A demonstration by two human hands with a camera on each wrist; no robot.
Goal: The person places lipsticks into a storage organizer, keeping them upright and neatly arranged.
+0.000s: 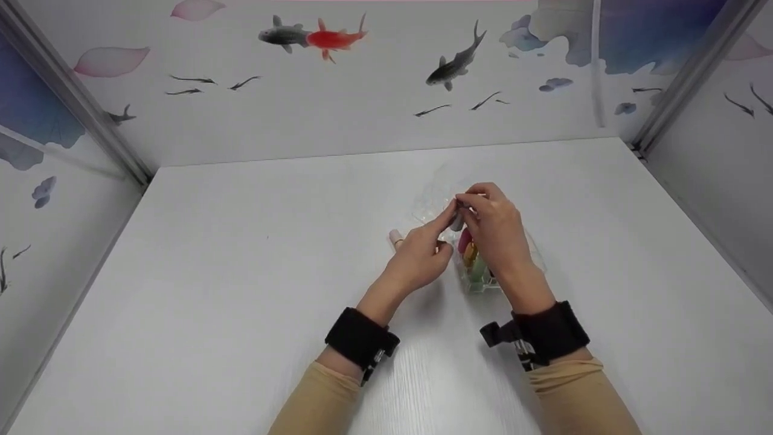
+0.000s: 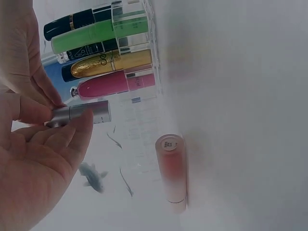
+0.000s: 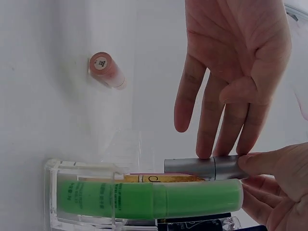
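A silver lipstick tube (image 3: 192, 167) is raised just above and left of the clear plastic organizer (image 3: 53, 192). My right hand (image 1: 496, 226) pinches the tube's upper end between thumb and fingers. Straight fingers of my left hand (image 1: 416, 257) touch the side of the tube near its seam, with the palm showing in the right wrist view. The organizer holds several upright tubes: a green one (image 2: 84, 41), a gold one (image 2: 94, 67), a pink one (image 2: 103, 85) and dark ones. My right hand hides much of the organizer in the head view.
A peach lip gloss tube (image 2: 172, 168) stands upright on the white table (image 1: 241, 290), left of the organizer and partly behind my left hand in the head view. Crumpled clear plastic (image 1: 432, 190) lies behind the hands. Fish-patterned panels (image 1: 386, 90) wall the table.
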